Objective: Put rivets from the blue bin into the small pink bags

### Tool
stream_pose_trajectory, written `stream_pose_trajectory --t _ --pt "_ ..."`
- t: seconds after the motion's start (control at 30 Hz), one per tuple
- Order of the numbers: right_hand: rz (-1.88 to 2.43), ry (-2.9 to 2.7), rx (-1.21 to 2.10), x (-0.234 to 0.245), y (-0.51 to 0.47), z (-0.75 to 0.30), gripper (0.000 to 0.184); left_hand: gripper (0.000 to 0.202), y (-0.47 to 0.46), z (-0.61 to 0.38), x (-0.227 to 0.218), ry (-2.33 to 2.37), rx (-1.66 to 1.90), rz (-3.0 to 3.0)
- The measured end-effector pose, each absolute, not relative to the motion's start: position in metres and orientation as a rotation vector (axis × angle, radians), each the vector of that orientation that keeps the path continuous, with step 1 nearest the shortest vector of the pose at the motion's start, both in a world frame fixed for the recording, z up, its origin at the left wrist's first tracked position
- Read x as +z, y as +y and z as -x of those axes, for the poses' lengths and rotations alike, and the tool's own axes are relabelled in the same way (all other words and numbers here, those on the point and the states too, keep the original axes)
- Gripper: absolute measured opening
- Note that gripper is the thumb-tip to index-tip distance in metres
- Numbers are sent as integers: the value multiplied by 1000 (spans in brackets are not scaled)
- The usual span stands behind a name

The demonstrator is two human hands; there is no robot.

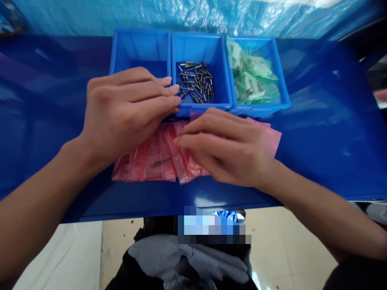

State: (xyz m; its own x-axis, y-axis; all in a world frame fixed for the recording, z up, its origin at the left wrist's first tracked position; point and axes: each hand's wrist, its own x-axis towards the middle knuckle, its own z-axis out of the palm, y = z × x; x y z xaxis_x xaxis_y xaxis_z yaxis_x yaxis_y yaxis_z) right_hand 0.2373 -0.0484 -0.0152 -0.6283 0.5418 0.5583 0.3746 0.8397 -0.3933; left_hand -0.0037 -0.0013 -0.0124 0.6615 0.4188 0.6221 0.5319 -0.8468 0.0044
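Both my hands rest on a fan of small pink plastic bags (157, 159) spread on the blue table. My left hand (127, 108) lies flat over the bags' upper left part, fingers stretched out and close together, tips near the middle bin's front wall. My right hand (226, 145) presses flat on the right part of the bags, fingers extended leftward. One loose metal rivet (161, 162) lies on the pink bags below my left hand. Neither hand grips anything that I can see.
Three blue bins stand in a row behind the bags: the left bin (140, 46) looks bare inside, the middle bin (198, 50) holds several metal rivets (196, 82), the right bin (272, 52) holds filled greenish bags (254, 76). The table's front edge (169, 211) is near my body.
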Motion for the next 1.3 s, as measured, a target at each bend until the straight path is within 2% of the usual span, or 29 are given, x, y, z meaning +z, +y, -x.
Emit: stream_pose_trajectory --t 0.1,0.37,0.5,0.6,0.7,0.93,1.13,1.3 --pt "573 -2572 68 -27 -47 -235 24 27 -2 4 -12 -822 -886 2713" --pt "461 -2596 -8 -28 -51 -232 21 27 -2 4 -12 -791 -897 2714" --pt "466 -2633 -40 -31 -54 -229 34 28 -2 4 -11 -845 -837 2730" --pt "445 -2645 -42 -31 -55 -227 28 30 -4 5 -10 -845 -810 2738" --pt "403 -2621 16 -29 -55 -225 19 32 -4 6 -10 -836 -827 2734" --pt "390 -2593 82 -25 -56 -222 19 27 2 7 -15 -756 -893 2720" --pt "569 -2374 501 -17 -55 -226 15 27 -3 6 -12 -869 -851 2724" --pt "623 -2308 583 -15 -56 -227 12 33 -10 4 -7 -967 -766 2758"
